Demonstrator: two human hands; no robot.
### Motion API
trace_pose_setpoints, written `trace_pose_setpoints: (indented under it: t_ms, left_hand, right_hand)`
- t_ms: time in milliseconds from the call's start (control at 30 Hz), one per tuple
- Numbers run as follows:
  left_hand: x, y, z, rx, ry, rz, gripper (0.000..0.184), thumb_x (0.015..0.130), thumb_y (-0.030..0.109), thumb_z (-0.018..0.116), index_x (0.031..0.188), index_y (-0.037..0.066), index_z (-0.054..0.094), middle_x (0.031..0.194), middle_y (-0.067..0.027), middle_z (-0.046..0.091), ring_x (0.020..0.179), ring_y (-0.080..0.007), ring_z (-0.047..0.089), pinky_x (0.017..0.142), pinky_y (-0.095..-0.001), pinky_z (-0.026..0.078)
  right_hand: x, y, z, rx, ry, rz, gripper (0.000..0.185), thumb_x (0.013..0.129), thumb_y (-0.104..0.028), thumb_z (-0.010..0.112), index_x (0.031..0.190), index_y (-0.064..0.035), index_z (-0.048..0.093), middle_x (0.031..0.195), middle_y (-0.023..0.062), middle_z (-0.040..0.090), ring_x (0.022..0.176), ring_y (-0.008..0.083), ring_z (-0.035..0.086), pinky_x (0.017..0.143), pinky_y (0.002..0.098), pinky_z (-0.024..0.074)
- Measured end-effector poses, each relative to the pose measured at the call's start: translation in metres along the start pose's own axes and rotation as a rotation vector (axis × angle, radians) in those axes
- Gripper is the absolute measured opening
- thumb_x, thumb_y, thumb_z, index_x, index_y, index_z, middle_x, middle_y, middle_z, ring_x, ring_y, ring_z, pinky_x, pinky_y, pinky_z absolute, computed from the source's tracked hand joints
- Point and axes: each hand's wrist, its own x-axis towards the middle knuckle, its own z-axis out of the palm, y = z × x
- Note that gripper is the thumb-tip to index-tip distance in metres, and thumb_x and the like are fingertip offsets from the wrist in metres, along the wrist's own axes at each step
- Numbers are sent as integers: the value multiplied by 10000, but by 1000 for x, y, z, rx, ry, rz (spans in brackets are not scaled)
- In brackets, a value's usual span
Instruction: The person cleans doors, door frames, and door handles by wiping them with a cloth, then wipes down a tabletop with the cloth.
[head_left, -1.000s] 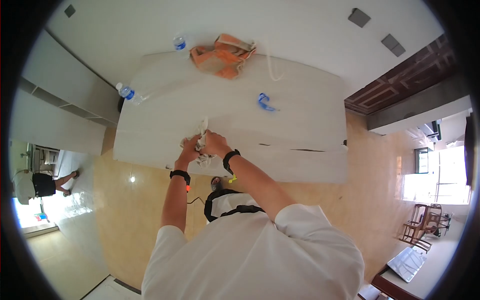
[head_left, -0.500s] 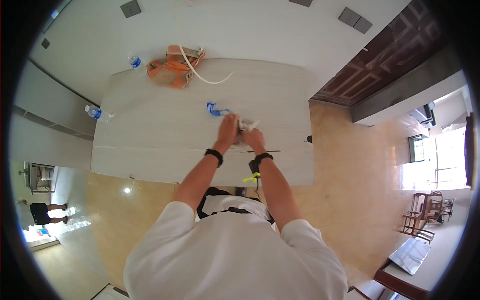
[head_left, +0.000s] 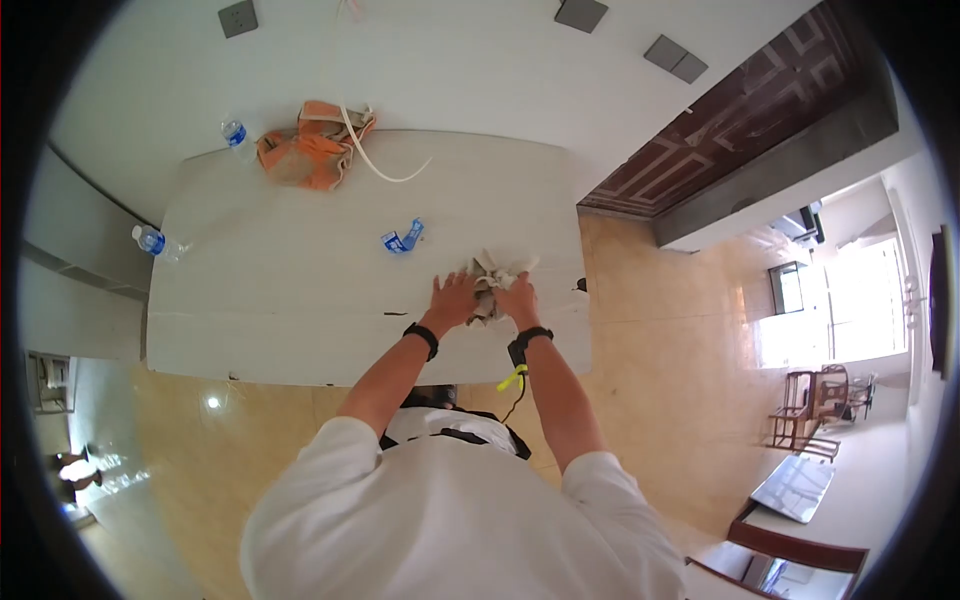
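A crumpled off-white and grey cloth (head_left: pixel 487 283) lies bunched on the pale table towards its right side. My right hand (head_left: pixel 518 300) has its fingers closed on the right part of this cloth. On the cloth's left edge is my left hand (head_left: pixel 452 300), palm down with fingers stretched out and apart; whether the fingertips press on the cloth I cannot tell. A blue and white crumpled wrapper (head_left: pixel 403 238) rests on the table, up and left of my left hand, apart from both hands.
An orange and tan bag (head_left: pixel 315 150) lies at the table's back edge beside a white cable (head_left: pixel 375 168). Two clear bottles with blue labels stand at the left, one at the back (head_left: pixel 235 135), one at the side (head_left: pixel 152 241). A dark mark (head_left: pixel 395 314) shows on the table (head_left: pixel 270 290).
Both hands have moved right across the table with the cloth. My left hand has opened and come away from the wrapper, which now lies apart. The camera view has shifted.
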Motion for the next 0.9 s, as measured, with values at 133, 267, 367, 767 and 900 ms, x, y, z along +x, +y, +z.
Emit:
trace_pose_setpoints:
  t_ms: [133, 267, 367, 767, 900]
  left_hand:
    - [-20, -63, 11, -377, -24, 143, 618, 914, 227, 626, 1438, 6, 385, 1432, -259, 454, 1352, -430, 402, 1111, -504, 353]
    - [-76, -101, -13, -368, 231, 31, 691, 868, 241, 683, 1433, -20, 384, 1383, -265, 499, 1299, -445, 444, 1091, -484, 371]
    - [-102, -133, -20, -334, 355, -148, 869, 822, 230, 746, 1510, 18, 260, 1439, -254, 433, 1313, -436, 418, 1099, -503, 350]
    - [-35, -91, 8, -290, 462, -183, 858, 861, 258, 744, 1548, 155, 240, 1404, -309, 382, 1213, -521, 492, 969, -536, 469]
    - [35, -21, 20, -292, 393, -76, 790, 840, 247, 755, 1496, 152, 326, 1424, -308, 394, 1169, -514, 537, 934, -544, 487]
  right_hand:
    - [34, -33, 34, -105, -36, -131, 840, 725, -367, 728, 1361, 51, 374, 1197, 319, 612, 1138, 478, 588, 959, 495, 500]
    - [4, -117, 53, -32, -156, -208, 824, 722, -391, 712, 1364, 18, 398, 1188, 290, 628, 1120, 428, 619, 946, 488, 511]
    - [-23, -167, 90, 19, -281, -299, 794, 712, -389, 715, 1348, -5, 434, 1160, 254, 652, 1087, 409, 641, 926, 484, 521]
    - [26, -107, 55, 293, -351, -171, 719, 725, -366, 706, 1324, -40, 476, 1143, 251, 662, 1095, 419, 637, 923, 487, 521]
    - [74, -30, 10, 384, -310, -30, 752, 717, -382, 725, 1337, -36, 477, 1176, 252, 660, 1095, 405, 645, 903, 473, 537]
